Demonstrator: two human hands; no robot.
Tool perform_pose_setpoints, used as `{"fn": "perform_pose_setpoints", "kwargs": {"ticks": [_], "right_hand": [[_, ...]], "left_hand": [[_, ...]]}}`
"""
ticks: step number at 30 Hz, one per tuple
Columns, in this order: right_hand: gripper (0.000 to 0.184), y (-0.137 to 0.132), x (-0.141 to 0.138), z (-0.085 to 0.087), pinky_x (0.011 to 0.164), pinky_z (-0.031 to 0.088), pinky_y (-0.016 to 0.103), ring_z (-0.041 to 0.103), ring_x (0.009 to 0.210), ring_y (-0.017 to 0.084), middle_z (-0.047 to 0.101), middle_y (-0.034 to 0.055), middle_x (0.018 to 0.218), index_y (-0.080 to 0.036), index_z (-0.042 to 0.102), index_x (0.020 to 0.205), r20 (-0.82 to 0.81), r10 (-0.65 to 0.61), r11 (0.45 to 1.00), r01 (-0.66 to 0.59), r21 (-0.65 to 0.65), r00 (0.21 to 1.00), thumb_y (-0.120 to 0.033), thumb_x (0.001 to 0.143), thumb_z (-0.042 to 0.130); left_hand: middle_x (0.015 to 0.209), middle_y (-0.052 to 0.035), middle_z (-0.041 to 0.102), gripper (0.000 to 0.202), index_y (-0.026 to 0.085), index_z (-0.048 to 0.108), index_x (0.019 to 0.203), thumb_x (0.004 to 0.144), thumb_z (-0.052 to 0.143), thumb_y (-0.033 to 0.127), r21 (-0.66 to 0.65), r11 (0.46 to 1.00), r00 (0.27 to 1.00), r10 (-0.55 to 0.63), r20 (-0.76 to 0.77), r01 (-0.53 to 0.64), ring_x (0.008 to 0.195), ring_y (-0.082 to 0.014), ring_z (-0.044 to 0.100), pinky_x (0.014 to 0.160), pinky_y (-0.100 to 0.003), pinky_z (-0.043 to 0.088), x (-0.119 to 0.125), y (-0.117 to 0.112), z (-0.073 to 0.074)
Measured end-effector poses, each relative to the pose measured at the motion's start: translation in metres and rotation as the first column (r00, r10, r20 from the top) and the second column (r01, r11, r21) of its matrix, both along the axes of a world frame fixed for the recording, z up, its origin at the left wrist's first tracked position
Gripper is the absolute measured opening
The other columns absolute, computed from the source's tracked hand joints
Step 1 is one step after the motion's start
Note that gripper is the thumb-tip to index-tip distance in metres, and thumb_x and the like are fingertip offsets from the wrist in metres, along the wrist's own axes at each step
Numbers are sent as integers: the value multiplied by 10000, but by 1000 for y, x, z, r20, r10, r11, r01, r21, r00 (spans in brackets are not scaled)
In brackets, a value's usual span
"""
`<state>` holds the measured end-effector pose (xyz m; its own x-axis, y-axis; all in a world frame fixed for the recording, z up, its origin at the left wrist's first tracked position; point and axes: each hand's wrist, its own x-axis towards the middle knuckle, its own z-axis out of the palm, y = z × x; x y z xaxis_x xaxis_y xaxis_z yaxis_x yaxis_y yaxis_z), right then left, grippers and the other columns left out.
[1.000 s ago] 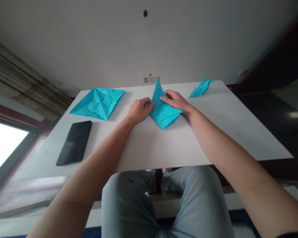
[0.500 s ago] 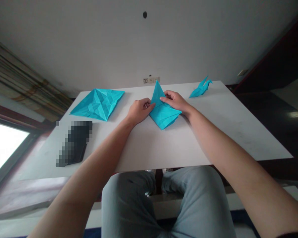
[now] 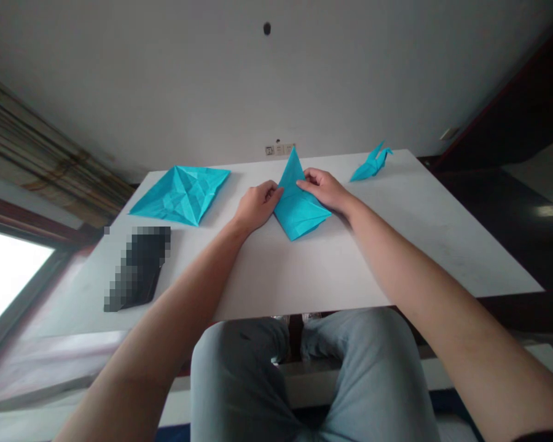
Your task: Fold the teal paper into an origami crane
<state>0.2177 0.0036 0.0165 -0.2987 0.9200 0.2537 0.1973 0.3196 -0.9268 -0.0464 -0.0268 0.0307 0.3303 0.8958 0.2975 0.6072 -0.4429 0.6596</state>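
Observation:
A half-folded blue paper model (image 3: 297,209) lies on the white table (image 3: 304,264), with one pointed flap standing up at its far end. My left hand (image 3: 257,205) pinches the model's left edge, fingers closed on the paper. My right hand (image 3: 325,189) grips the right side near the raised flap, fingers curled on it. Both forearms reach out over the table from the near edge.
A creased, unfolded blue paper sheet (image 3: 182,193) lies at the far left. A finished blue paper crane (image 3: 372,163) stands at the far right. A dark phone (image 3: 136,267) rests near the left edge. My knees sit under the table's near edge.
The blue paper model has shifted slightly left and away between my hands. Both hands keep their hold on it.

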Motion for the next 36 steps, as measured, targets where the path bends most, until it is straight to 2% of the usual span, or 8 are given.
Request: {"fn": "perform_pose_setpoints", "kwargs": {"ticks": [6, 19, 36], "right_hand": [[427, -2, 0, 1, 832, 494, 389, 553, 894, 232, 682, 14, 904, -278, 676, 934, 12, -23, 1000, 23, 8, 1000, -630, 928, 917], [548, -3, -1, 4, 868, 504, 403, 506, 869, 216, 613, -1, 888, -280, 632, 908, 20, -17, 998, 16, 58, 1000, -762, 916, 891], [578, 0, -1, 1, 857, 476, 401, 537, 866, 219, 646, -7, 887, -279, 664, 921, -13, -23, 1000, 23, 3, 1000, -786, 876, 937]], "left_hand": [[818, -20, 684, 375, 256, 630, 941, 1164, 637, 557, -2, 1000, 1000, 14, 0, -14, 780, -223, 578, 763, -382, 362, -1, 1, -1], [812, -16, 699, 362, 257, 614, 926, 1178, 665, 512, -2, 1000, 1000, 17, -12, -17, 774, -218, 580, 758, -376, 368, 0, 2, 0], [817, -19, 687, 363, 254, 642, 933, 1157, 658, 539, -2, 1000, 1000, 10, 4, -10, 783, -219, 582, 757, -379, 368, 0, 0, -1]]}}
